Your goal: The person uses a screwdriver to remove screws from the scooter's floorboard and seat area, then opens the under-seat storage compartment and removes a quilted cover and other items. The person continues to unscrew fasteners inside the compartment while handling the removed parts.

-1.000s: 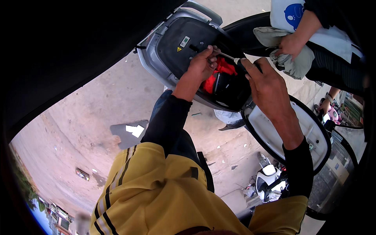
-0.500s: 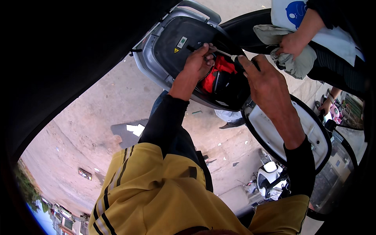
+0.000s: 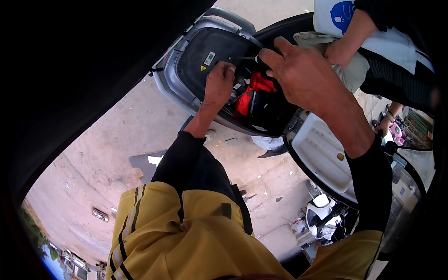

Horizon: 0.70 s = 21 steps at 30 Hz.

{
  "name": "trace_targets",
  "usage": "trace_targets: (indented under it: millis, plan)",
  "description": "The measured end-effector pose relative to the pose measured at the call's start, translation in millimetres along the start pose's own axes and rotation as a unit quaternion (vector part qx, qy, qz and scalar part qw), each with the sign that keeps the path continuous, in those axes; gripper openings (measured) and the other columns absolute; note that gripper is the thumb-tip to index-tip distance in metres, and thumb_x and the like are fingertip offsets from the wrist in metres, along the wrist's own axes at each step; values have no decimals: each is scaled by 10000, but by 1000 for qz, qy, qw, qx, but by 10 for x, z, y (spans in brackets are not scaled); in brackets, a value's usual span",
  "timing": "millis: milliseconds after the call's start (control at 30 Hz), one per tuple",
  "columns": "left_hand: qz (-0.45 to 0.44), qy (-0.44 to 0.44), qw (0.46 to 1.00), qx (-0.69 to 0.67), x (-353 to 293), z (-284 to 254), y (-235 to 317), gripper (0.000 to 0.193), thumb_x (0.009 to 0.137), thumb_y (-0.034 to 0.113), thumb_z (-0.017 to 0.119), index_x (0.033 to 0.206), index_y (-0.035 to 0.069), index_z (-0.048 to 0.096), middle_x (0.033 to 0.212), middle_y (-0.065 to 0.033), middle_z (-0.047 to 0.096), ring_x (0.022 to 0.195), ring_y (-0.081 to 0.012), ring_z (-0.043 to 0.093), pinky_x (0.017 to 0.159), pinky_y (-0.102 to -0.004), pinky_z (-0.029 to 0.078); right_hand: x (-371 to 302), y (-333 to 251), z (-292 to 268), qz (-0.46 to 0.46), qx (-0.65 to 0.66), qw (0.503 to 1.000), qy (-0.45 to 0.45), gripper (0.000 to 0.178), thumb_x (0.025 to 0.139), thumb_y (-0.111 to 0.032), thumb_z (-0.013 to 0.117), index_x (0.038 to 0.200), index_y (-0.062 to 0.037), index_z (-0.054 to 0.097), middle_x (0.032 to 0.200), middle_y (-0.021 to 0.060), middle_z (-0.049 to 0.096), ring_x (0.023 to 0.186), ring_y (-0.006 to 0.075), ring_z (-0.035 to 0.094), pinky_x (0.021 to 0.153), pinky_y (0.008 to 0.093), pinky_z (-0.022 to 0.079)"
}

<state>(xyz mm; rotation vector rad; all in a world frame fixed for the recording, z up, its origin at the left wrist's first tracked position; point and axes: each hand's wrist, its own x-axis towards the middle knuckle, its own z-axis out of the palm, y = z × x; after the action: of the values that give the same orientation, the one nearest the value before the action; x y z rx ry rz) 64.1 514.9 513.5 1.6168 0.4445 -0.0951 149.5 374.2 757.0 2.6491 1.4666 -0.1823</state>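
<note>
My right hand [image 3: 303,70] grips a screwdriver [image 3: 243,58]; its handle is mostly hidden in my fingers. The shaft points left, with its tip at or close to a screw [image 3: 231,59] in the dark grey cover [image 3: 193,51] at the scooter's rear. My left hand [image 3: 218,86] is closed at the cover's inner edge, thumb and fingers pinched; what they hold, if anything, is hidden. Beside it the under-seat compartment [image 3: 275,119] lies open. Inside are a red wrap or bag [image 3: 262,83], a black item and a few small connectors.
The scooter's seat [image 3: 322,144] is swung open, its white underside showing. At the upper right another person's hand [image 3: 343,51] rests on a grey cloth [image 3: 358,70]. A silver grab rail [image 3: 228,14] curves behind the cover. A white scooter [image 3: 319,217] stands lower right.
My left hand has let go of the screwdriver shaft and moved down-left to the cover's edge. My right hand has shifted up-left with the screwdriver, whose tip is now near the screw.
</note>
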Motion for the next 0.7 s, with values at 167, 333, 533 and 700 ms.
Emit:
trace_targets:
  millis: [167,333,533,700]
  plan:
    - [116,22,992,31,18,-155,-392,191,1014,56,476,1124,-4,620,928,-150,707,820,-200,685,758,-359,558,98,22,-251,273,193,938,-86,260,934,-111,738,1161,9,695,874,236,740,864,384,758,755,464,601]
    - [-128,-72,949,-279,-254,-252,-386,197,1011,40,484,1174,-2,586,1036,-141,713,819,-168,634,727,-329,556,53,53,-67,104,103,989,13,217,920,-144,741,1041,37,740,823,246,740,795,431,749,765,492,598]
    - [-234,-134,915,-302,-650,-118,-311,181,1104,125,525,1224,11,598,1035,-120,719,794,-130,626,683,-263,545,121,-224,93,259,123,956,55,203,813,-178,716,853,14,769,798,244,737,780,443,750,730,493,617]
    - [-240,-202,920,-234,-831,-48,-515,224,1117,136,516,1235,-25,618,1042,-124,715,812,-149,636,730,-279,560,-401,-471,106,211,55,969,117,222,936,-210,701,894,0,759,770,204,744,707,376,754,660,440,614]
